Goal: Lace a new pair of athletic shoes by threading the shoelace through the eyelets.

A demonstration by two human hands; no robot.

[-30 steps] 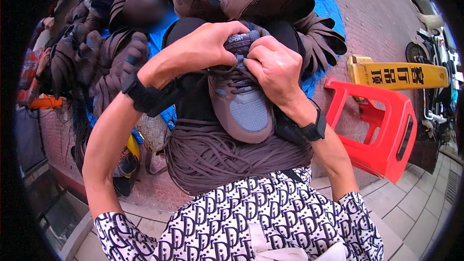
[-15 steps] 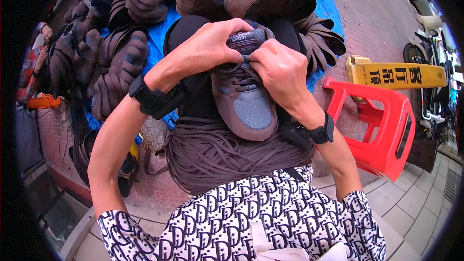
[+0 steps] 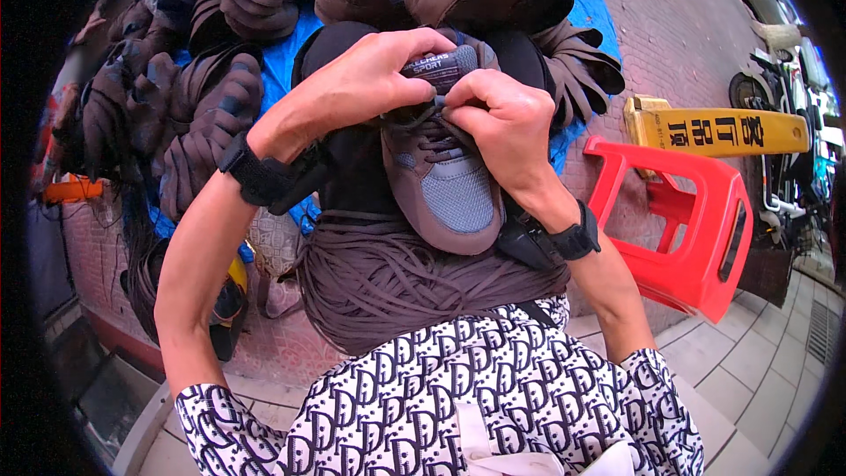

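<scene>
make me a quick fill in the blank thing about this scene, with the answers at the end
1. The left hand and right hand are both at the shoe, whose toe points ____ the person's body.
2. The bundle of cords lies ____ the shoe and the patterned shirt.
3. The plastic stool is coloured ____.
4. The ground sheet is coloured ____.

Missing words: toward; between; red; blue

Right of the fingers (image 3: 480, 88) there is a red plastic stool (image 3: 705, 286); farther ahead, brick paving (image 3: 656, 26); below right, pale floor tiles (image 3: 758, 366).
</scene>
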